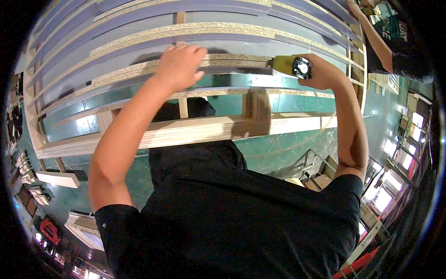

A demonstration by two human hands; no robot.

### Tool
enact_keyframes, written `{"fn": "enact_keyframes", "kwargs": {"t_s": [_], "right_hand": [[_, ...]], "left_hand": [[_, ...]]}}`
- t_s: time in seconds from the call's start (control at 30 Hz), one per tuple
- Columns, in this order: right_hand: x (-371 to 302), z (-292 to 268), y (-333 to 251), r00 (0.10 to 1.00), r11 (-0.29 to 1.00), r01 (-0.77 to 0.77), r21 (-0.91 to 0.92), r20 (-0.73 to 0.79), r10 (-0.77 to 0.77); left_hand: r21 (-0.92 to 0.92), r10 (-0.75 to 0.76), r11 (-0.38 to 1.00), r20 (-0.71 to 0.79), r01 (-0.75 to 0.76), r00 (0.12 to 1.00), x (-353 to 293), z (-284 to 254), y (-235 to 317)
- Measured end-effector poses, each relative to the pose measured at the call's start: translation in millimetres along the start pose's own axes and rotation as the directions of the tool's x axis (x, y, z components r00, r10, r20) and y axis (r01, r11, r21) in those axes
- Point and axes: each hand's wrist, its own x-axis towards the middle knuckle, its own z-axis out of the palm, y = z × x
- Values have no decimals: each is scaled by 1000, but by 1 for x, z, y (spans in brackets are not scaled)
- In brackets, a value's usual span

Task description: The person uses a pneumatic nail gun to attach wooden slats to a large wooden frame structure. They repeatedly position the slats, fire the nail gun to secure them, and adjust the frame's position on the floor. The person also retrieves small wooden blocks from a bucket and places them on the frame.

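The right hand (pixel 322 72) holds a yellow-green and black power tool (pixel 284 65) by a long, pale wooden slat (pixel 232 59); the left hand (pixel 179 68) lies loosely spread over its edge, an open gap beside.

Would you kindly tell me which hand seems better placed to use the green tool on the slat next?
The right, I judge: the right hand grips the green tool, its nose close to the slat. The left hand holds no tool.

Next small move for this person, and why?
I'd probably check that the nose of the yellow-green tool sits squarely on the slat first: the right hand grips the tool with its front end at that slat, the left hand is over it farther left, and contact isn't clear.
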Motion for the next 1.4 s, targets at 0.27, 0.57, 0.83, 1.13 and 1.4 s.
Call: {"fn": "enact_keyframes", "kwargs": {"t_s": [0.27,0.57,0.83,1.13,1.4], "right_hand": [[-3,3,10,993,995,84,48,-84,-80],[5,1,9,998,998,62,-23,6,-62],[2,2,2,998,996,65,-62,-3,-65],[-2,-41,12,999,971,-27,239,-18,32],[38,-75,38,971,965,79,-248,-200,-131]], "left_hand": [[-50,16,999,-43,-18,999,32,33,33],[-52,50,997,-87,-55,995,29,36,29],[-44,75,996,-64,-78,995,29,32,27],[-74,37,997,-10,-37,999,35,29,30],[-214,157,960,-110,-178,981,84,9,38]]}}
